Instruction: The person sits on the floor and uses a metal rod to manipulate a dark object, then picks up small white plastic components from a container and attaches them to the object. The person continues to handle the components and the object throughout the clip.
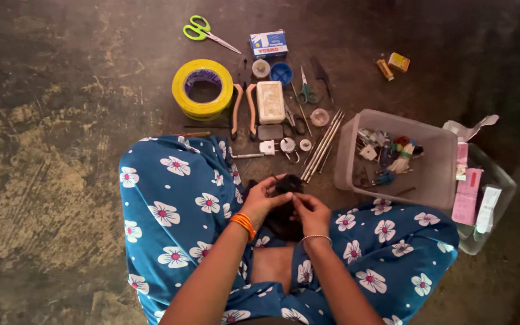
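Observation:
I sit cross-legged on a dark floor in blue cloth with white flowers. My left hand (264, 198), with orange bangles at the wrist, and my right hand (312, 210), with a thin silver bangle, meet over my lap. Both pinch a small clump of black material (284, 204), fibrous-looking, held between the fingertips. What exactly the black clump is cannot be made out.
Laid out ahead are a yellow tape roll (203, 89), green-handled scissors (203, 31), a small blue-and-white box (268, 43), pliers (243, 108), a white block (270, 101), metal rods (323, 144). A clear tub (395, 157) of small parts sits right, beside its lid with pink packets (468, 195).

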